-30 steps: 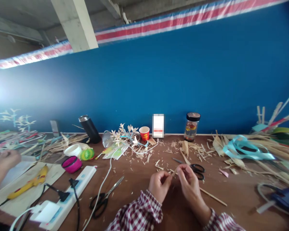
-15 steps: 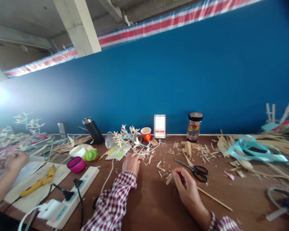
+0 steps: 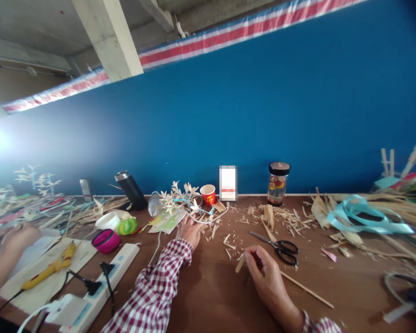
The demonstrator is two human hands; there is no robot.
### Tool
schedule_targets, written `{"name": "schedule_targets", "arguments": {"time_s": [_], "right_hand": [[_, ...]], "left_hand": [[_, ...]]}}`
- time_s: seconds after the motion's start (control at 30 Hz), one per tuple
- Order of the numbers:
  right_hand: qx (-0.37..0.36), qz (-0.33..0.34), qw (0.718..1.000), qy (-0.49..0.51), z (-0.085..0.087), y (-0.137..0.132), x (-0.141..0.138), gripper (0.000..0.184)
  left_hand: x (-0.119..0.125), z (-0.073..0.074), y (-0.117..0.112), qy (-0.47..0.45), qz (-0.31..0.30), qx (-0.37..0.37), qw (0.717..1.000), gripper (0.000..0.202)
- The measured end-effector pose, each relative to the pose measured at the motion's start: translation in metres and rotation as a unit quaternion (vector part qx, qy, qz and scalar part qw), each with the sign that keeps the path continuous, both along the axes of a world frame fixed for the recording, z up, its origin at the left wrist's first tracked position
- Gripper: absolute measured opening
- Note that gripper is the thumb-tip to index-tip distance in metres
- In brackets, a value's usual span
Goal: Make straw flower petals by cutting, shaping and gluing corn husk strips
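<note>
Right hand [image 3: 265,270] had a short pale strip [image 3: 240,264] pinched over the desk [image 3: 215,296], kinda slanting near-left, while the left hand [image 3: 190,231], fingers loosely spread, sat closest to the pale flowers [image 3: 176,198] just far of it.

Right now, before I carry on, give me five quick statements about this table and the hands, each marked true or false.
1. The right hand pinches a pale strip. True.
2. The left hand is holding the black-handled scissors. False: the scissors lie on the table beside the right hand, and the left hand is by the pale flowers.
3. The red cup stands upright. True.
4. The black-lidded jar lies on its side. False: it stands upright.
5. In this view, the yellow glue gun lies left of the power strip. True.
</note>
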State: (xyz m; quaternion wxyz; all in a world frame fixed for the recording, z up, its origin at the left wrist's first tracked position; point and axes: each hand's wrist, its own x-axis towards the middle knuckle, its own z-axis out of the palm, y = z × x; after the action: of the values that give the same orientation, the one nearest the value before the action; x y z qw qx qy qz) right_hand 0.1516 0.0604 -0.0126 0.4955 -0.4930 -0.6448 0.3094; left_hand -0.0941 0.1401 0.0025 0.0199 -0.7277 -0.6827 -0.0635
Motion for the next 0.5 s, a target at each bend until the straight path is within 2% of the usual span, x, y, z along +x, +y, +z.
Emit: {"name": "schedule_targets", "arguments": {"time_s": [0.2,0.3,0.4,0.5], "right_hand": [[-0.009,0.002,1.000,-0.010,-0.002,0.001,0.000,0.024],[-0.010,0.005,1.000,-0.009,-0.001,0.000,0.000,0.025],[-0.012,0.001,1.000,-0.011,0.000,0.000,0.000,0.024],[-0.017,0.001,1.000,-0.013,0.001,-0.001,-0.001,0.024]], "left_hand": [[0.005,-0.001,-0.022,-0.056,-0.020,0.045,0.997,0.022],[0.008,-0.003,-0.033,-0.103,-0.030,0.051,0.993,0.015],[0.010,0.000,-0.037,-0.110,-0.035,0.056,0.992,0.021],[0.009,0.006,-0.036,-0.077,-0.007,0.036,0.996,0.033]]}}
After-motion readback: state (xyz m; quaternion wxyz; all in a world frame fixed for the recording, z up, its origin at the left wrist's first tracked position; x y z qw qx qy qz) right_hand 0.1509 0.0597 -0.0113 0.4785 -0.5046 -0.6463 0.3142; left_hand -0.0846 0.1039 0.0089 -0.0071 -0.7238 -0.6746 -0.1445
